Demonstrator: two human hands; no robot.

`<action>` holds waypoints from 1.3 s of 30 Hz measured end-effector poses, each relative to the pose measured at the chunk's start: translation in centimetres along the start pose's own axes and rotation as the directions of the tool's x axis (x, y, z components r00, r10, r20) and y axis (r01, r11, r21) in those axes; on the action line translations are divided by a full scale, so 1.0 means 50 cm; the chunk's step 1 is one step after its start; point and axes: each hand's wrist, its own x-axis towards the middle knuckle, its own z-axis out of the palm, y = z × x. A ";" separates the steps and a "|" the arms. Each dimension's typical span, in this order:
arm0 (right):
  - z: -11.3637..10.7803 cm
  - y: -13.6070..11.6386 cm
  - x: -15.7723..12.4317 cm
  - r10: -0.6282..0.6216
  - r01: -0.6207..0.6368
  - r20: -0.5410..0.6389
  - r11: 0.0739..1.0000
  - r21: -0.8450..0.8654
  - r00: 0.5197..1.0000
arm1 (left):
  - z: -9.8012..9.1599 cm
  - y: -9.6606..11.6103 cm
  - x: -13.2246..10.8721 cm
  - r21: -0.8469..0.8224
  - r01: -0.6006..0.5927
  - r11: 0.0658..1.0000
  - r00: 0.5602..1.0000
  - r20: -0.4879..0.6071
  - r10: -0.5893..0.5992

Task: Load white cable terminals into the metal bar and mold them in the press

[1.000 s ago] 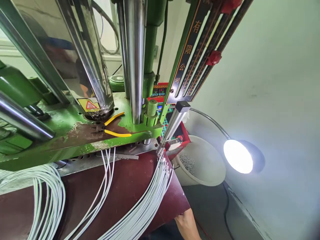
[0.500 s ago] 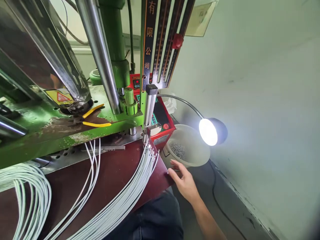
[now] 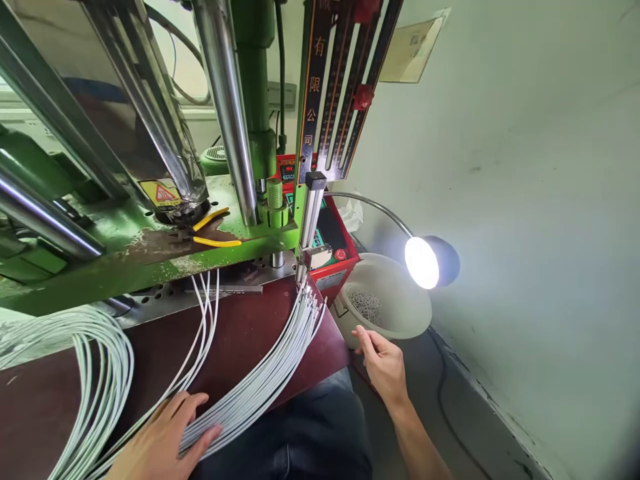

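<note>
Head view: the left hand [image 3: 165,437] is lying flat, fingers spread, on the bundle of thin white cables [image 3: 270,377] crossing the dark red tabletop [image 3: 240,333]. The right hand [image 3: 385,363] is hovering, fingers curled, just beside the white plastic bucket [image 3: 395,297], well apart from the cables; I cannot tell whether it is pinching anything.

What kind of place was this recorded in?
Probably a small factory workstation for cable work: a green press machine, bundles of white cables on the bench, a bucket of small metal parts.
</note>
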 end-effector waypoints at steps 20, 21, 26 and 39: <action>0.096 -0.173 -0.127 -0.718 0.731 0.502 0.645 0.222 0.482 | -0.084 0.041 0.057 -0.435 0.249 0.865 0.837 0.546 0.034; 0.112 -0.182 -0.135 -0.756 0.776 0.531 0.574 0.260 0.382 | -0.087 0.045 0.056 -0.453 0.262 0.852 0.839 0.543 0.031; 0.179 -0.186 -0.120 -0.776 0.904 0.589 0.393 0.171 0.226 | -0.105 0.042 0.044 -0.535 0.267 0.802 0.851 0.522 0.064; 0.162 -0.154 -0.078 -0.752 0.876 0.460 0.460 -0.148 0.472 | -0.055 0.044 0.029 -0.266 0.108 0.958 0.937 0.349 -0.009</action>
